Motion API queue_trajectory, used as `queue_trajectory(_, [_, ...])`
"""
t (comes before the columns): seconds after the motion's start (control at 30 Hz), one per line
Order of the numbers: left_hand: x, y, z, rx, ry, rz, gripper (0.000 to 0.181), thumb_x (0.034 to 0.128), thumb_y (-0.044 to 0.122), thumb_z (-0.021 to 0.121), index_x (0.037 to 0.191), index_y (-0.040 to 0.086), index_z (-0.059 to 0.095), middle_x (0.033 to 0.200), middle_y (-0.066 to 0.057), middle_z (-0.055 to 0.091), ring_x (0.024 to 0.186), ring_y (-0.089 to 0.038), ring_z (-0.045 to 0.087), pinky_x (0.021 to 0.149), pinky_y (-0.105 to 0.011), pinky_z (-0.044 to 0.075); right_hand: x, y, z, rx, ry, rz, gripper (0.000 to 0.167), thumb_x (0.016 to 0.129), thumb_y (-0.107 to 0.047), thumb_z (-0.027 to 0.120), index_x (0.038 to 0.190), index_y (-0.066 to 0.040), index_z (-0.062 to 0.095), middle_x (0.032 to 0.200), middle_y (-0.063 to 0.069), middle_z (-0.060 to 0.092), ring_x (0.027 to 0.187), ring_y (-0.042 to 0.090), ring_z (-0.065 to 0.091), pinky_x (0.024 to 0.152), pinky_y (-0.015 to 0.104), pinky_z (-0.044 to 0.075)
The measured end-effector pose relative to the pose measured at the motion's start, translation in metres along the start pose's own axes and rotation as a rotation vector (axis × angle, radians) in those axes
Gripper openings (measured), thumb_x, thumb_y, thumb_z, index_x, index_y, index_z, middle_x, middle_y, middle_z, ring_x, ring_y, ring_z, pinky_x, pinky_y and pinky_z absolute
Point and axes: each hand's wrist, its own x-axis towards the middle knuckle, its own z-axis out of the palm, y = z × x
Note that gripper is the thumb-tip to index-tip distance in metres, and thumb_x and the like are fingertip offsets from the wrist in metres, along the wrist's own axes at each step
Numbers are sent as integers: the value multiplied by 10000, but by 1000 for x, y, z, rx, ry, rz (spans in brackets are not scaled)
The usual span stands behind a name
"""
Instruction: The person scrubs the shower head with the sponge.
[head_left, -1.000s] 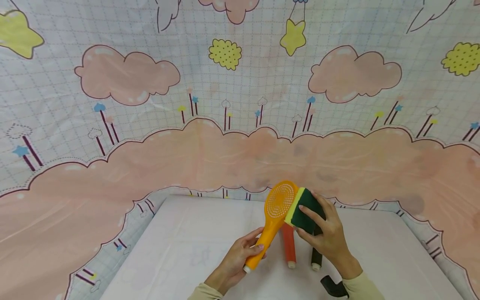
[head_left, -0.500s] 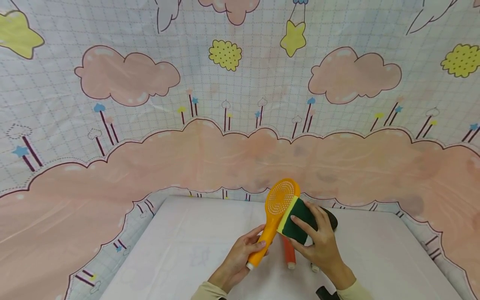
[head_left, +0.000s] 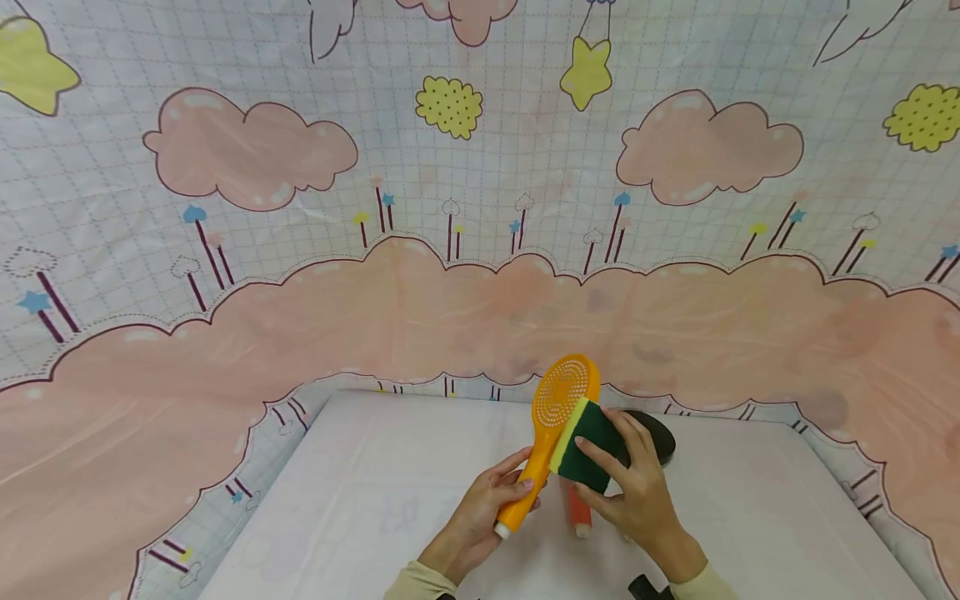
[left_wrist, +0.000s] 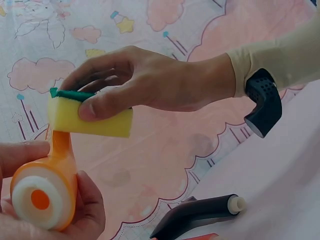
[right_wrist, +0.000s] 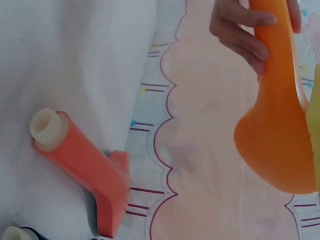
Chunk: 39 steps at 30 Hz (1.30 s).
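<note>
My left hand [head_left: 480,517] grips the handle of an orange shower head [head_left: 564,393], which is tilted with its perforated face toward the head camera. A yellow sponge with a green scouring side [head_left: 592,454] is pinched between the thumb and fingers of my right hand [head_left: 637,492]. Its yellow side lies against the right edge of the shower head, near the neck. In the left wrist view the handle's white hollow end [left_wrist: 40,200] faces the camera, and the sponge [left_wrist: 90,117] sits over the neck. The right wrist view shows the shower head's smooth orange back [right_wrist: 275,145].
On the white table [head_left: 360,483] lie a red shower head [head_left: 581,512] and a black one [head_left: 656,433], both partly hidden behind my right hand and the sponge. A black device [head_left: 647,588] is worn on my right wrist. A patterned cloth [head_left: 465,317] hangs behind.
My right hand has moved the sponge down and left along the shower head's edge, from beside its face toward the neck. The left hand and shower head have shifted only slightly.
</note>
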Motion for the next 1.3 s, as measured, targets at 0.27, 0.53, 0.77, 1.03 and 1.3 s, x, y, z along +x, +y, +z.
queue_trajectory(0.27, [2, 0, -2, -5, -3, -12, 567, 945, 119, 624, 1480, 100, 438, 1386, -130, 543, 1058, -182, 597, 924, -296, 537, 3, 5, -2, 3, -3, 41, 494, 914, -560, 590, 1157, -151, 718, 1403, 262, 511, 1245, 375, 452, 1149, 163, 252])
queue_trajectory(0.53, [4, -4, -5, -6, -11, -6, 575, 947, 109, 616, 1488, 87, 421, 1355, -114, 565, 1054, -174, 599, 908, -292, 537, 4, 12, -5, -9, -15, 81, 516, 913, -589, 567, 1168, -163, 708, 1416, 248, 499, 1248, 354, 450, 1128, 132, 251])
queue_trajectory(0.77, [4, -9, -8, 4, -30, -3, 583, 942, 109, 617, 1489, 86, 419, 1284, -90, 586, 1048, -172, 583, 864, -261, 542, 3, 15, -11, 2, -44, 146, 528, 902, -604, 561, 1176, -175, 702, 1432, 231, 489, 1279, 321, 444, 1094, 114, 262])
queue_trajectory(1.03, [4, -9, -10, 14, -52, 4, 587, 936, 114, 620, 1489, 91, 422, 1294, -98, 585, 1081, -197, 572, 864, -257, 538, 6, 22, -12, 10, -18, 155, 552, 899, -612, 564, 1180, -158, 704, 1438, 223, 493, 1256, 307, 460, 1061, 86, 293])
queue_trajectory(1.3, [5, -8, -13, 12, -57, -19, 580, 930, 114, 637, 1477, 99, 444, 1303, -101, 580, 1080, -212, 559, 875, -263, 542, 7, 33, -15, 89, -39, 189, 509, 878, -541, 654, 1187, -139, 700, 1440, 238, 483, 1283, 212, 452, 994, 59, 337])
